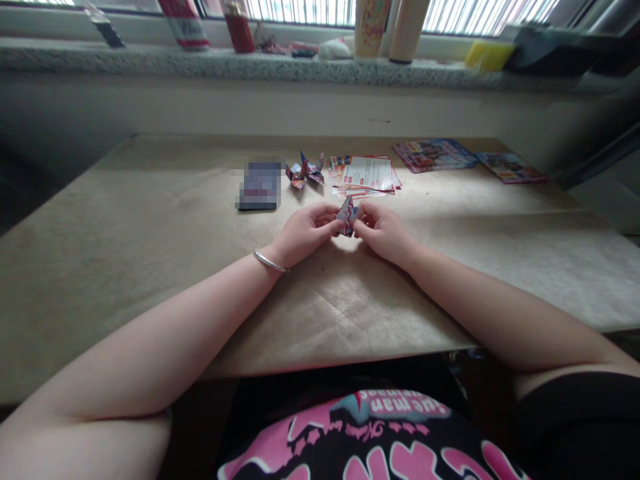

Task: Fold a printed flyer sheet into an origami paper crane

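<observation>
Between my two hands, just above the table, is a small piece of folded printed paper (347,217) with a pointed top. My left hand (313,225) pinches its left side between thumb and fingers. On the other side, my right hand (383,230) grips the paper's right edge the same way. Beyond my hands stand two finished-looking folded paper cranes (305,171), side by side. A loose stack of printed paper sheets (367,175) lies just to their right. The fine folds of the held paper are too small to make out.
A dark, blurred-out rectangular object (260,187) lies left of the cranes. Colourful printed booklets (435,155) rest at the back right of the covered table (150,267). Bottles, tubes and a yellow item (490,56) line the stone windowsill (300,69) behind.
</observation>
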`<state>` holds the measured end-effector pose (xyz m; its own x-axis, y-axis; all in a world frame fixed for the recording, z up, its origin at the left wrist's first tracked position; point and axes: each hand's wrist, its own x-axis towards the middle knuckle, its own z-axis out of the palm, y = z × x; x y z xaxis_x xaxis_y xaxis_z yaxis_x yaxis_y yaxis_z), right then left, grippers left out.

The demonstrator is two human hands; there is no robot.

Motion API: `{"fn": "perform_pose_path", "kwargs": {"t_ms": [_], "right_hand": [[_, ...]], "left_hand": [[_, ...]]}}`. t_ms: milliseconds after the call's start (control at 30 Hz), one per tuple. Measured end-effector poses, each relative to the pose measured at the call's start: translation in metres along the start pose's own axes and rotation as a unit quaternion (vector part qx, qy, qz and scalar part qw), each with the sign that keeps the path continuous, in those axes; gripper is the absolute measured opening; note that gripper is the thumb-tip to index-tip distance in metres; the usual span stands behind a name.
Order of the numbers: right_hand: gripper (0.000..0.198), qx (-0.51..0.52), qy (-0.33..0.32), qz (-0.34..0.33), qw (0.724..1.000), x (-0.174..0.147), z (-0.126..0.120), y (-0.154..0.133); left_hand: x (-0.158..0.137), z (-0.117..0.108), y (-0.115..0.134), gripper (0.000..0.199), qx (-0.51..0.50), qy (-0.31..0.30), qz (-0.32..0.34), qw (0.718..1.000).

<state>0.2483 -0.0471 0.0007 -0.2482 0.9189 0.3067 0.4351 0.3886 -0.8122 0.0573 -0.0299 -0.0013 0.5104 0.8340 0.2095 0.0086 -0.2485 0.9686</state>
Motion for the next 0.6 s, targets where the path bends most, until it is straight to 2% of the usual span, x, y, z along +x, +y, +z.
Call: {"fn": "perform_pose_path", "kwargs": {"t_ms": [200, 367, 600], "right_hand": [[0.021, -0.02, -0.064, 0.001, 0.998, -0.0024, -0.0004, -0.0055], [0.026, 0.048, -0.098, 0.009, 0.994, -0.0015, -0.0009, -0.0052], [0.034, 0.041, -0.067, 0.006, 0.997, 0.0007, -0.0027, -0.0004]], "left_hand": [[-0.0009, 0.0001, -0.0008, 0.038, 0.024, 0.009, 0.012, 1.0], [-0.0001, 0.0001, -0.0009, 0.03, 0.014, -0.015, 0.015, 1.0], [-0.0018, -0.0008, 0.0027, 0.03, -0.021, -0.008, 0.023, 0.999]]}}
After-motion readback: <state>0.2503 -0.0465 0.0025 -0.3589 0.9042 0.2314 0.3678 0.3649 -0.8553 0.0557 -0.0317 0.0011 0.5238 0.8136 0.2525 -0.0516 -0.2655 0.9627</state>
